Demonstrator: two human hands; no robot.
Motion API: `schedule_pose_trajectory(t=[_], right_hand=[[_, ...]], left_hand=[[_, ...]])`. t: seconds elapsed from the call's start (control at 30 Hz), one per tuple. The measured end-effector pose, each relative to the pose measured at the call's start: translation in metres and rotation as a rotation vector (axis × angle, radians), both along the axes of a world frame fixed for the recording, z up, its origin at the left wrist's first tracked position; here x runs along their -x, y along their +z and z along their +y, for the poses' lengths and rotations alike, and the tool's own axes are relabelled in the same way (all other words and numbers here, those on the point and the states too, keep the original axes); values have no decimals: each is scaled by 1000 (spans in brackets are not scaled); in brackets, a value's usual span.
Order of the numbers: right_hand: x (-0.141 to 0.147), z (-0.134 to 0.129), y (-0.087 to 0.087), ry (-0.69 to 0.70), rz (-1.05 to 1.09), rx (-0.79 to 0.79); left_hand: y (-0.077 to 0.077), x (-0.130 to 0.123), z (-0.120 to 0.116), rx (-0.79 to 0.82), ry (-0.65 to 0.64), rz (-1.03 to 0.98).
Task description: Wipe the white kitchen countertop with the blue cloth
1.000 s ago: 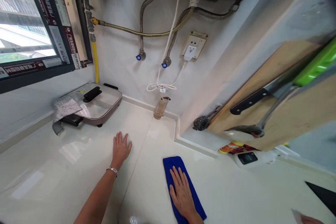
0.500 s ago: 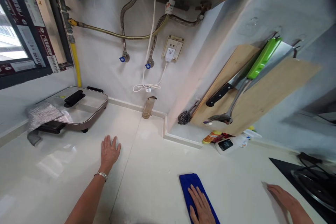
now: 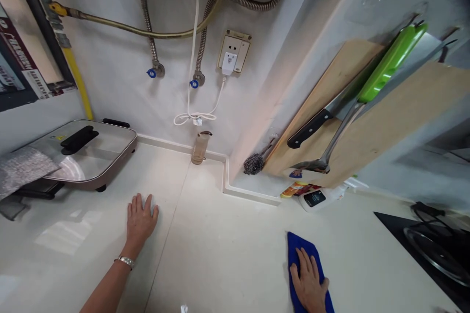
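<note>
My left hand (image 3: 141, 221), with a silver bracelet on its wrist, lies flat on the white countertop (image 3: 220, 254). Its fingers are spread and nothing is in them. On the right, my right hand (image 3: 309, 279) presses down on a folded blue cloth (image 3: 300, 245). The fingers are slightly bent over the cloth, and its lower end runs out of view. An electric pan (image 3: 99, 171) with a glass lid stands beyond my left hand. A brownish see-through bottle (image 3: 200, 147) stands against the back wall between the hands.
Silvery cloth (image 3: 27, 168) hangs over the pan. On the right wall hang cutting boards (image 3: 407, 112), a black-handled knife (image 3: 310, 128), a green-handled utensil (image 3: 392, 61) and a steel scrubber (image 3: 253, 164). Cleaner bottles (image 3: 316, 199) stand below. A black hob (image 3: 400, 242) is far right.
My right hand and the blue cloth have slid right across the counter. Another hand at the far right has gone almost wholly out of view. The view has shifted closer to the wall.
</note>
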State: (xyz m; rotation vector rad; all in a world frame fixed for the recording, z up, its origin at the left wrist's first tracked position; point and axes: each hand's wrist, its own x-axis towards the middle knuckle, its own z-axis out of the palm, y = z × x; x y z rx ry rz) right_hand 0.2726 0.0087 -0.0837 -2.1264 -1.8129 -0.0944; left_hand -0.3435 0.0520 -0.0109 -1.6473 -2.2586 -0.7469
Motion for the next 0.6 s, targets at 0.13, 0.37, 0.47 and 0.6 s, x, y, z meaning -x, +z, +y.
schedule_pose_trajectory(t=[0.13, 0.37, 0.47, 0.6], right_hand=[[-1, 33, 7, -83, 25, 48], [36, 74, 16, -212, -25, 129], [75, 87, 23, -170, -98, 116], [136, 100, 32, -96, -140, 76]], left_hand=[[-1, -1, 1, 7, 8, 10], [0, -1, 3, 69, 25, 25], [0, -1, 3, 64, 26, 17], [2, -3, 2, 60, 20, 25]])
